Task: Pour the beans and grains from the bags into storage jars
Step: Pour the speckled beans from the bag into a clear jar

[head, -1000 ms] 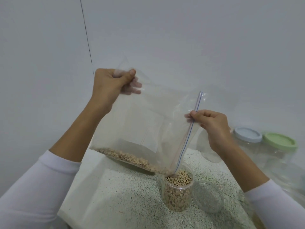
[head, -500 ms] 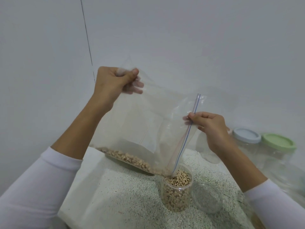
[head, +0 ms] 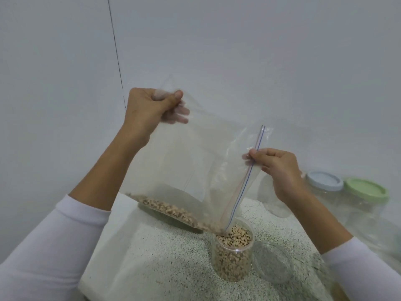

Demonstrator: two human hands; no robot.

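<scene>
Head view: left hand (head: 149, 107) pinches the zip bag (head: 195, 170) corner high at 11 o'clock; right hand (head: 280, 168) pinches its mouth, funnelling beans (head: 173, 210) into the open jar (head: 233, 253) at 5 o'clock.

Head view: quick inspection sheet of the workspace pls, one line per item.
Surface: speckled white countertop, bare in front of the jar.
Job's things: clear zip bag tilted, its open zip corner over the jar; a strip of beans lies along its low edge. Small clear jar upright, uncapped, nearly full of beans.
Clutter: clear lid lying beside the jar; two capped clear jars at right, blue lid and green lid.
Grippers: left hand grips the bag's raised bottom corner; right hand pinches the zip edge.
Cables: thin dark line on the wall, cannot tell if cable.
Surroundings: plain white wall.
</scene>
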